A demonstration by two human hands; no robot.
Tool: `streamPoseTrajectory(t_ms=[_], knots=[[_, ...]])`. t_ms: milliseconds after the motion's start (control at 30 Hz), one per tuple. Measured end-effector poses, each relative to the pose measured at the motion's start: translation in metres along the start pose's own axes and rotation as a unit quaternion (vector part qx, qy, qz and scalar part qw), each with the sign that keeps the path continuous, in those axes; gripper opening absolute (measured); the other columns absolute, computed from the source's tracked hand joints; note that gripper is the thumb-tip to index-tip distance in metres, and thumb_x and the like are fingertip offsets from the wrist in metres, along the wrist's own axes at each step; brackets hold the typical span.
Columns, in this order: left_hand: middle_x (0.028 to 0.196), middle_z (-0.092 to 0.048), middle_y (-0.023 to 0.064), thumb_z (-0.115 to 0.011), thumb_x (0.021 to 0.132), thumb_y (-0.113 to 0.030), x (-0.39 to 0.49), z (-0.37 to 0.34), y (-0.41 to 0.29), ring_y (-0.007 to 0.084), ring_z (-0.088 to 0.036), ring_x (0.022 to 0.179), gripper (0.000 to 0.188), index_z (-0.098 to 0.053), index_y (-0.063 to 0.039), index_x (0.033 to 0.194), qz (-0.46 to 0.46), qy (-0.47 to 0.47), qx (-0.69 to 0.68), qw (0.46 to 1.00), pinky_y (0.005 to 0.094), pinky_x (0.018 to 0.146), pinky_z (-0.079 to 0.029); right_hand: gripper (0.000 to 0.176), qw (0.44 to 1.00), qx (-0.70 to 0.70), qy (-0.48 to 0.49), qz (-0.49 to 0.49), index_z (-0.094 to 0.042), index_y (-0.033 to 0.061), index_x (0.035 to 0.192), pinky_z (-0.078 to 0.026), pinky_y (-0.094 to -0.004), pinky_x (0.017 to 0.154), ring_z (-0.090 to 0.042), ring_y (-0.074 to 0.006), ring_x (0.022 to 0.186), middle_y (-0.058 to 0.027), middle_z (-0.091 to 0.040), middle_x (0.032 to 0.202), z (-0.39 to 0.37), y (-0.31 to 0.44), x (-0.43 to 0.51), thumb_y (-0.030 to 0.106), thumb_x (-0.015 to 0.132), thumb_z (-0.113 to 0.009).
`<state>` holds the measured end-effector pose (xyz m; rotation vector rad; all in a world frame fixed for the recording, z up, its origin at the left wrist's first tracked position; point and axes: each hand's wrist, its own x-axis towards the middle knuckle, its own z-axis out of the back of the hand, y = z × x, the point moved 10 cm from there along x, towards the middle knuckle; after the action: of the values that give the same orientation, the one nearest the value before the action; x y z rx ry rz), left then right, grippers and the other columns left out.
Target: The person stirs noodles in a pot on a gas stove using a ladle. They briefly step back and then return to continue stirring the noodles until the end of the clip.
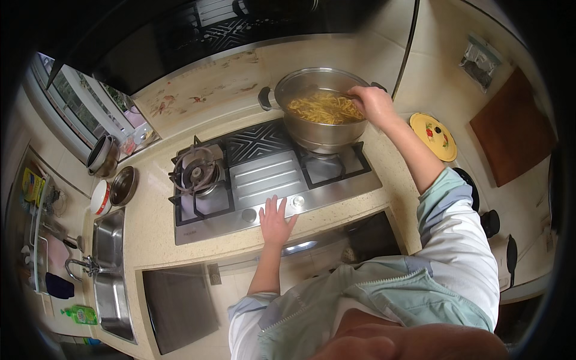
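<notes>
A large stainless steel pot [326,135] with dark side handles stands over the right burner of the gas stove [270,180]. Yellowish strips of food [324,107] lie inside it. My right hand [375,105] is at the pot's right rim, its fingers closed around something thin and dark that reaches over the food; what it is I cannot tell. My left hand [275,225] rests with fingers spread on the stove's front panel, between two round knobs, close to the silver right knob [297,201]. It holds nothing.
The left burner [197,173] carries a ring-shaped stand. Left are a double sink [109,256] with a faucet [87,266], a brown bowl [123,186] and a red-rimmed white bowl [101,197]. A yellow floral lid [433,136] lies right of the pot. The range hood [148,58] overhangs the back.
</notes>
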<state>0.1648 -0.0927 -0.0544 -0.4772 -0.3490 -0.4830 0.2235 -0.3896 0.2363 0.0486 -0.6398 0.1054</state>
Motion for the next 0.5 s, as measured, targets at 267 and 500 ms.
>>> streamPoseTrajectory(t_ms=[267, 500], knots=[[0.141, -0.047, 0.0164, -0.072, 0.080, -0.042, 0.002, 0.001, 0.000, 0.0368, -0.041, 0.132, 0.062, -0.057, -0.012, 0.131, -0.002, 0.000, 0.001, 1.000, 0.0560, 0.106, -0.031, 0.023, 0.999, 0.026, 0.021, 0.011, -0.071, 0.0117, 0.104, -0.054, -0.0430, 0.074, -0.067, -0.0329, 0.086, -0.0119, -0.071, 0.094, 0.000, 0.004, -0.011, 0.013, 0.082, -0.067], [0.140, -0.048, 0.0167, -0.072, 0.081, -0.042, 0.002, 0.001, -0.001, 0.0368, -0.041, 0.132, 0.061, -0.057, -0.012, 0.131, 0.001, 0.002, -0.001, 1.000, 0.0552, 0.106, -0.030, 0.023, 0.997, 0.075, 0.010, 0.014, -0.071, 0.0103, 0.104, -0.054, -0.0420, 0.075, -0.067, -0.0325, 0.085, -0.0120, -0.071, 0.093, 0.020, -0.005, -0.030, 0.011, 0.082, -0.068]])
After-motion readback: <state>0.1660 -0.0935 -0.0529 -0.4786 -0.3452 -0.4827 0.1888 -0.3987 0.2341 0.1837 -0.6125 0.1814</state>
